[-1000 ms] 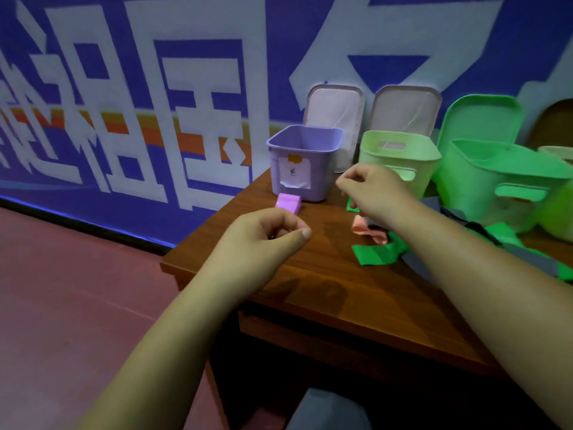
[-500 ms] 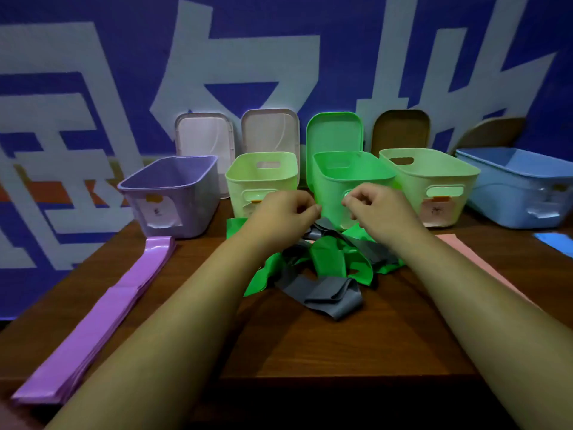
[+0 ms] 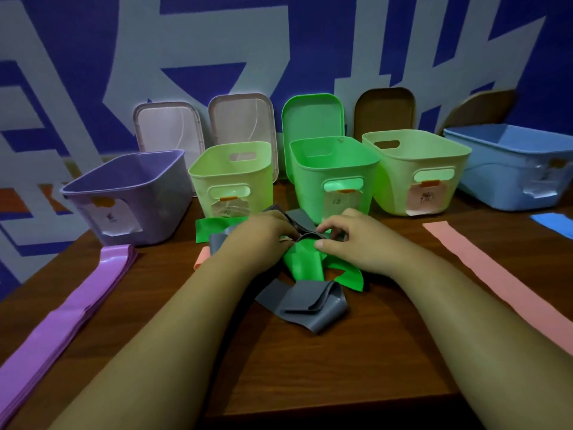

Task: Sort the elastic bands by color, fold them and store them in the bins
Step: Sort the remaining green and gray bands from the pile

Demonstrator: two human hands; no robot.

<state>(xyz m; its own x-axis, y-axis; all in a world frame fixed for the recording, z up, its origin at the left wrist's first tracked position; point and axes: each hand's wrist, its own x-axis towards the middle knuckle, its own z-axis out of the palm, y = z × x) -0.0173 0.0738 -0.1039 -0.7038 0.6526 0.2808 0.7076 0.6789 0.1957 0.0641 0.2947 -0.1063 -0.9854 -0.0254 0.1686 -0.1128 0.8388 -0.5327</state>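
Note:
A tangle of green bands (image 3: 305, 265) and grey bands (image 3: 305, 302) lies mid-table before the bins. My left hand (image 3: 257, 240) and my right hand (image 3: 356, 240) are both in the pile, fingers curled and pinching a grey band (image 3: 302, 223) at its top. A stack of purple bands (image 3: 74, 305) lies flat at the left. A long pink band (image 3: 493, 274) lies at the right, a blue band (image 3: 555, 223) at the far right. Behind stand a purple bin (image 3: 130, 197), a light green bin (image 3: 231, 176), a green bin (image 3: 333, 172), a pale green bin (image 3: 415, 169) and a blue bin (image 3: 514, 169).
Lids lean against the blue and white wall behind the bins, among them a green lid (image 3: 311, 116) and a brown lid (image 3: 384, 111). A small pink piece (image 3: 201, 257) peeks out left of my left forearm. The wooden table (image 3: 356, 367) ends near the bottom of the view.
The view swung right from the table's left corner to the bins. Both hands moved to the central pile and lowered into it, now pinching a grey band.

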